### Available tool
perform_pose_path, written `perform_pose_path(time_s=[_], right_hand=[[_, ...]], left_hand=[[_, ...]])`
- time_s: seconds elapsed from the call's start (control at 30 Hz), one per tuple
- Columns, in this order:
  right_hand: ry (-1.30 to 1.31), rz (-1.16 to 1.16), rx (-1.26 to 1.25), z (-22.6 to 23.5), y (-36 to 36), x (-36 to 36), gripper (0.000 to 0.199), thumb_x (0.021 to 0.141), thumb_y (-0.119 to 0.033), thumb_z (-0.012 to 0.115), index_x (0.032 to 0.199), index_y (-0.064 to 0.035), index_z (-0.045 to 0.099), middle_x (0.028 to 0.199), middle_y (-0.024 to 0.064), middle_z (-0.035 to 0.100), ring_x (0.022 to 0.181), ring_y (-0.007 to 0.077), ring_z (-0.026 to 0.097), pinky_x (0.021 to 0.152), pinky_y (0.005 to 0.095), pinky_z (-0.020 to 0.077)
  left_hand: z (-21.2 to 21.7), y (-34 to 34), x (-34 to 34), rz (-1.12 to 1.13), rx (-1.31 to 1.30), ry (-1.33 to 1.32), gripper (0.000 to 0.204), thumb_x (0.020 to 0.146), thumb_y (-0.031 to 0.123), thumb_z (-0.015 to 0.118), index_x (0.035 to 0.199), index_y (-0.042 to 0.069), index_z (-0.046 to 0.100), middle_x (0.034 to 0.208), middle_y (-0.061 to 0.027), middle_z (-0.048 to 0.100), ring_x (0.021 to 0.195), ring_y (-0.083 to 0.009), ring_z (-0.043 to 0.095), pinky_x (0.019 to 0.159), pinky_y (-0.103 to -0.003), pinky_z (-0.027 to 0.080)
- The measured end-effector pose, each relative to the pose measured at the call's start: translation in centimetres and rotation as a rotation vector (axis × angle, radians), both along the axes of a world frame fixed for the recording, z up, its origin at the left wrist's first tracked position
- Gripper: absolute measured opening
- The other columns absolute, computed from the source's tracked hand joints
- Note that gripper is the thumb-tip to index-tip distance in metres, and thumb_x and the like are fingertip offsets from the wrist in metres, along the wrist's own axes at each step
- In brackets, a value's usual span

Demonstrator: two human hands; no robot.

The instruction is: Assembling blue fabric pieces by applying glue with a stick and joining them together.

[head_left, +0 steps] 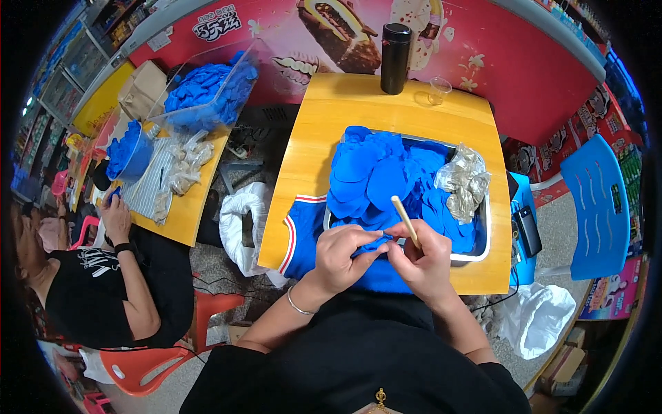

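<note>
Fingers (353, 239) pinch blue piece (376, 243) | right hand (425, 257): pale stick (405, 219)

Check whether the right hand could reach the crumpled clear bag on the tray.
Probably yes: only low-lying blue pieces seem to lie between the right hand and the crumpled clear bag, though that hand holds a pale stick and may need freeing.
</note>
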State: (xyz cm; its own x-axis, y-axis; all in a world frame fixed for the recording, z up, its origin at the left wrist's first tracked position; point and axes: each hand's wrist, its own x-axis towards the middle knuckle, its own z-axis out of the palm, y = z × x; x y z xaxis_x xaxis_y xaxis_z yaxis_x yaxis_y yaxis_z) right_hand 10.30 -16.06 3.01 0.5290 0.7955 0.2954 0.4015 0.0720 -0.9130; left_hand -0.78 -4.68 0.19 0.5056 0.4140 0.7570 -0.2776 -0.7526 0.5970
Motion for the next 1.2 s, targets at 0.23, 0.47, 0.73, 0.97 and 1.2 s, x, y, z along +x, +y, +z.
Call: perform_pose_path(time_s=[0.23, 0.47, 0.73, 0.97, 1.2], right_hand=[[0.457, 0.186, -0.025, -1.7, 0.0, 1.4, 0.010, 0.081, -0.009, 0.057, 0.089, -0.0045, 0.061, 0.064, 0.0009, 0.053, 0.044, 0.0041, 0.036, 0.041, 0.0213, 0.0263], [0.750, 0.220, -0.001, -0.2, -0.9, 2.1, 0.031, 0.095, -0.026, 0.039, 0.092, -0.0032, 0.060, 0.068, 0.0026, 0.052, 0.054, 0.0061, 0.039, 0.049, 0.0194, 0.0271], [-0.177, 0.051, -0.104, -0.8, -3.6, 1.6, 0.023, 0.082, -0.003, 0.056, 0.103, -0.0023, 0.067, 0.062, 0.0074, 0.055, 0.053, 0.0170, 0.051, 0.051, 0.0282, 0.0391], [-0.335, 0.014, -0.083, -1.1, -3.1, 1.0, 0.025, 0.076, -0.001, 0.064, 0.100, -0.0050, 0.068, 0.064, 0.0087, 0.059, 0.054, 0.0186, 0.054, 0.051, 0.0288, 0.0405], [-0.217, 0.083, 0.001, -1.7, -1.9, 0.0, 0.026, 0.078, -0.001, 0.063, 0.103, -0.0038, 0.067, 0.065, 0.0089, 0.059, 0.054, 0.0176, 0.054, 0.050, 0.0280, 0.0406]], left_hand=[[0.4, 0.4, 0.3, -0.043, 0.093, 0.001, 0.019, 0.073, 0.014, 0.074, 0.082, 0.002, 0.062, 0.066, -0.0102, 0.059, 0.055, -0.0234, 0.057, 0.047, -0.030, 0.042], [-0.6, 0.0, 0.3, -0.168, -0.607, -0.110, 0.021, 0.089, 0.023, 0.060, 0.085, 0.004, 0.054, 0.071, -0.0004, 0.051, 0.059, -0.0055, 0.041, 0.053, -0.020, 0.033], [-0.4, 1.0, 0.4, -0.314, -0.791, -0.136, 0.029, 0.092, 0.029, 0.054, 0.086, 0.002, 0.050, 0.079, -0.0078, 0.052, 0.072, -0.0133, 0.049, 0.067, -0.024, 0.040], [-0.2, 1.0, 0.3, -0.374, -0.672, -0.110, 0.018, 0.086, 0.018, 0.064, 0.090, 0.001, 0.060, 0.080, -0.0032, 0.055, 0.068, -0.0080, 0.044, 0.061, -0.020, 0.035], [1.0, 0.1, 0.0, -0.353, -0.620, -0.001, 0.023, 0.086, 0.022, 0.064, 0.096, 0.002, 0.061, 0.086, -0.0044, 0.059, 0.079, -0.0090, 0.054, 0.070, -0.021, 0.043]])
